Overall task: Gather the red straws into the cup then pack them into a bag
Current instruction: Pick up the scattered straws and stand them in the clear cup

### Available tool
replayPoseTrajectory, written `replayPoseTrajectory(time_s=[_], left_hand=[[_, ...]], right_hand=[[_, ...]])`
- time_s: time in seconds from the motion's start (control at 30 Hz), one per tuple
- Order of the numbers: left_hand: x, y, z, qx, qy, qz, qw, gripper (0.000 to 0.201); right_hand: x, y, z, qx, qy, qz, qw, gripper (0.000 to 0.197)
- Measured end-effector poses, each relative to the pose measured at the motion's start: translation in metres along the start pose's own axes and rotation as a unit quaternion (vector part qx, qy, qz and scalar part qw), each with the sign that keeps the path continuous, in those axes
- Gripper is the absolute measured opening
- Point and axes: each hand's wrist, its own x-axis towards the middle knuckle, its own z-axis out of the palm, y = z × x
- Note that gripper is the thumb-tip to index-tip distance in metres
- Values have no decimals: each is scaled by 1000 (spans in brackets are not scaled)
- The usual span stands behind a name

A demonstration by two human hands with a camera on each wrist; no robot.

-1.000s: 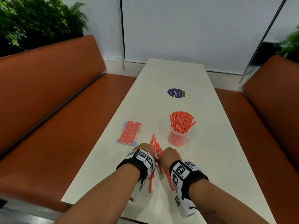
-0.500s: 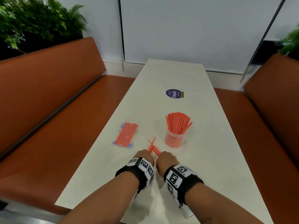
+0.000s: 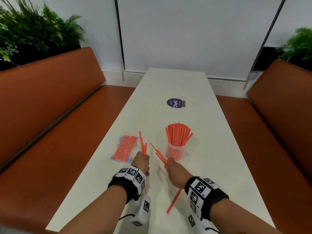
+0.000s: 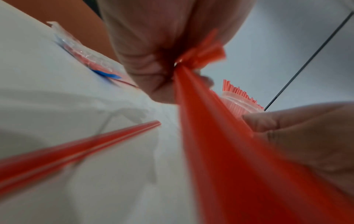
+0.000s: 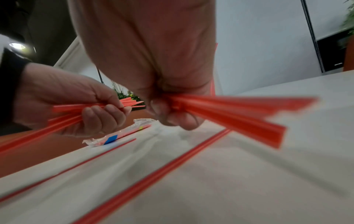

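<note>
My left hand (image 3: 141, 159) grips a bunch of red straws (image 3: 143, 144) that point up and away above the white table (image 3: 211, 166). My right hand (image 3: 171, 166) grips a second bunch of red straws (image 3: 159, 154), fanned toward the left. In the right wrist view the right hand (image 5: 168, 109) is curled round its straws (image 5: 229, 112), and the left hand (image 5: 99, 115) holds its own. A clear plastic cup (image 3: 174, 152) full of upright red straws (image 3: 178, 134) stands just beyond my right hand. Loose straws (image 3: 173, 200) lie on the table under my right wrist.
A clear bag packed with red straws (image 3: 124, 148) lies flat to the left of my left hand. A round purple sticker (image 3: 174, 103) sits farther up the table. Orange benches (image 3: 50, 132) flank the table on both sides, and the table's near edge is close below my forearms.
Both hands were together low on the table over one pile of straws. Now they have lifted and moved apart, each holding its own bunch.
</note>
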Motion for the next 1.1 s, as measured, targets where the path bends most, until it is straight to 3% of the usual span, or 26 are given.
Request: replayPoseTrajectory(time_s=[0.03,0.17,0.27,0.4,0.53,0.7,0.8,0.97,1.1], left_hand=[[2,-1,2,4,-10,14,1000,22],[6,-3,0,64,-29,74,995,39],[6,-6,0,100,-32,88,991,46],[8,-9,-2,99,-1,67,993,46],[7,-8,-2,71,0,40,997,41],[-5,-4,2,83,-23,42,995,47],[-12,4,7,36,-56,28,997,43],[-12,10,2,96,-30,69,993,48],[-10,3,-15,240,19,64,968,35]], right_hand=[[-2,-1,-2,10,11,-13,1000,5],[-8,-9,-14,56,64,-46,995,30],[-13,-8,-26,66,65,-45,995,24],[-14,11,-35,-19,29,33,999,14],[-16,23,-22,-59,-17,121,991,25],[-25,1,-26,43,84,54,994,32],[-27,-15,-41,60,122,5,991,30],[-22,-11,-38,-31,21,61,997,22],[-29,-3,-15,-158,-71,95,980,39]])
